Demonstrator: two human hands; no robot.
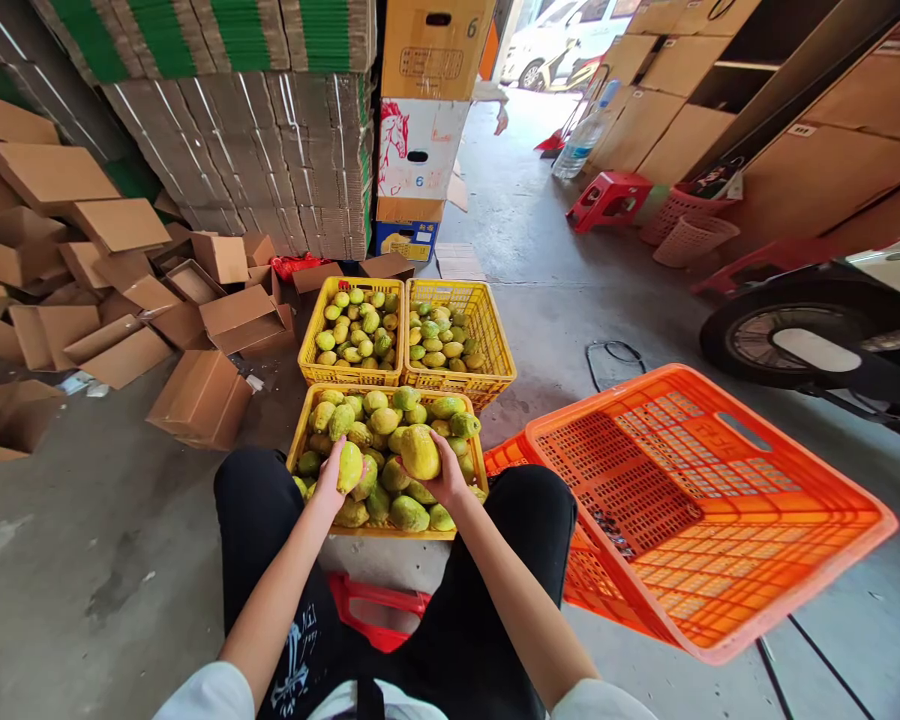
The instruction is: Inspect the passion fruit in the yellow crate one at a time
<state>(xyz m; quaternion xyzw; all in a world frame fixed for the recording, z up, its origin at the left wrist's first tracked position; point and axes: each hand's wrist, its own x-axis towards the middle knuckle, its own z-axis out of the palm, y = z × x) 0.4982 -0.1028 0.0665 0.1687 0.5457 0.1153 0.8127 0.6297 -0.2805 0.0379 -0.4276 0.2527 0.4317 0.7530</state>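
My left hand [331, 478] is closed around a small yellow-green papaya [350, 467], just above the left part of the front yellow crate [295, 425]. In my right hand [448, 476] is a larger, yellower papaya [420, 453], its broad side turned up. The fingers are partly hidden by the fruit in both hands. Below them, the front crate is heaped with many green and yellow papayas [409, 513]. Behind it stand two more yellow crates, the left one [313, 372] well filled and the right one [499, 345] with fruit mostly toward its left side.
A large orange crate [787, 590] leans tilted at my right. Beneath me shows a red stool [382, 600]. Loose cardboard boxes [202, 400] lie heaped at left, before stacked flattened cartons [247, 150]. A motorcycle wheel [750, 325] stands at far right.
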